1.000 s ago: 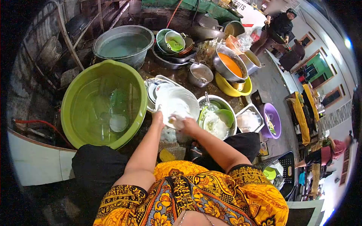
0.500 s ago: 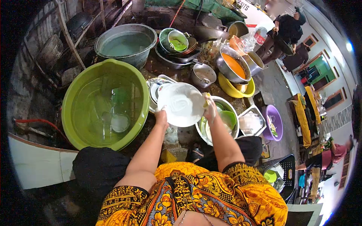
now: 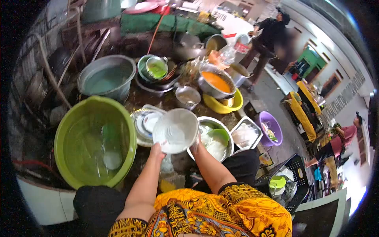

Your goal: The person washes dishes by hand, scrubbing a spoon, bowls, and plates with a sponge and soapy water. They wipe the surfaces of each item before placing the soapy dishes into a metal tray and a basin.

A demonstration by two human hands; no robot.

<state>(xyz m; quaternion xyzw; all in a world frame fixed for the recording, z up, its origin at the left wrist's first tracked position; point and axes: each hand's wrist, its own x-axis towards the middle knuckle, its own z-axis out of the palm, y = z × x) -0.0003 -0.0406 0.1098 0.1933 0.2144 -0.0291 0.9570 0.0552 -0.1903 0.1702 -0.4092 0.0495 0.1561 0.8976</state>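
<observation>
A white bowl (image 3: 175, 130) is held up in front of me, its inside wet and whitish. My left hand (image 3: 158, 150) grips its lower left rim. At its right side is my right hand (image 3: 196, 145), partly behind the rim, its fingers wrapped on the bowl. Stacked plates (image 3: 143, 118) lie just left of the bowl. To the right, a round basin (image 3: 226, 157) holds white suds and a green bowl (image 3: 219, 137). The large green tub (image 3: 63, 150) at the left contains water with dishes under the surface.
Beyond stand a grey tub (image 3: 128, 81), stacked pans (image 3: 158, 89), a small pot (image 3: 188, 96), a pot of orange liquid (image 3: 216, 82) and a yellow basin (image 3: 221, 107). A purple basin (image 3: 276, 124) and black crate (image 3: 298, 181) are at right. Several people are farther off.
The view has tilted up and shifted, so more of the background shows. The bowl is more tilted, and my right hand has moved from its upper right edge down its right side.
</observation>
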